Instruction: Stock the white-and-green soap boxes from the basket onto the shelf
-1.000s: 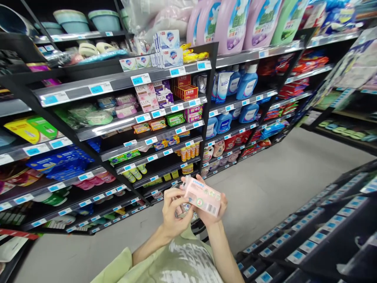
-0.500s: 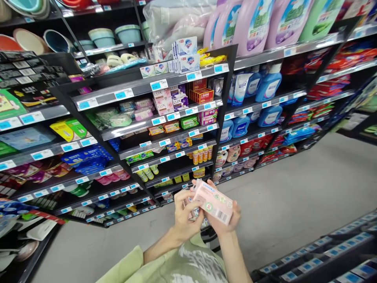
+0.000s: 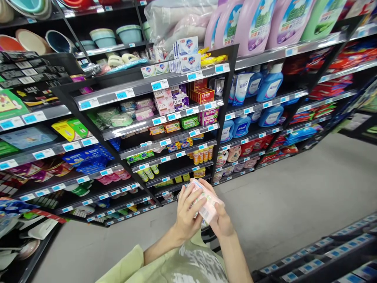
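Observation:
A pink boxy pack [image 3: 211,199] with printed labels and a barcode is held tilted in front of my body. My right hand [image 3: 222,222] grips its right end, thumb on the upper face and fingers around the far side. Across the left part of the pack lie the bent fingers of my left hand [image 3: 188,210], pressing on its face. They hide part of the print; what the pack contains does not show.
Ahead stands a black shelf unit with boxed soaps [image 3: 163,103], blue pump bottles [image 3: 270,83] and large purple detergent jugs [image 3: 255,27]. Low racks with price tags [image 3: 326,253] run along the lower right. Kitchen utensils [image 3: 29,249] are at the lower left. Grey floor [image 3: 294,188] lies between.
The pack has turned and shifted slightly left in my hands. My left fingers have spread from its edge across its face, and my right thumb has moved onto it.

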{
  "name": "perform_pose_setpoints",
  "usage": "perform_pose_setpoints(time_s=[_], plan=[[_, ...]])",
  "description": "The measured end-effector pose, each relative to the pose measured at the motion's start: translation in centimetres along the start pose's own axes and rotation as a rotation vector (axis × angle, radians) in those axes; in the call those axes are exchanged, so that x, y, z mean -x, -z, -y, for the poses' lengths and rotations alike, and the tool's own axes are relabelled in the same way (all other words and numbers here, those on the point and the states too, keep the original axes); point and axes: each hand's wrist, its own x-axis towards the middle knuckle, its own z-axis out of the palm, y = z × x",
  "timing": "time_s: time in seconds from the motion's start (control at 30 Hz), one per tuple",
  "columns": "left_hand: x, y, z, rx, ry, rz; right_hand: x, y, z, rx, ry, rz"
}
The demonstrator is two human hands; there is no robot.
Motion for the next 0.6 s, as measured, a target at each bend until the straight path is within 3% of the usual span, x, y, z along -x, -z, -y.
perform_pose_setpoints(time_s=[0.13,0.27,0.43,0.5,0.6], plan=[[-0.3,0.3,-0.4,0.256,0.114,-0.050,0.2,-0.1,0.1,0.029,0.015,-0.002],[0.1,0.5,-0.8,0.493,0.488,-0.052,-0.2,0.0,0.4,0.100,0.047,-0.075],[1.4,-0.9,-0.7,0.836,1.000,-0.354,-0.8,0.2,0.1,0.227,-0.003,-0.220],[1.5,-1.5,-0.6,0.943,1.095,-0.418,-1.0,0.1,-0.2,0.255,-0.006,-0.309],[1.0,-1.7,-0.8,1.014,1.131,-0.427,-1.1,0.0,-0.6,0.284,-0.011,-0.371]])
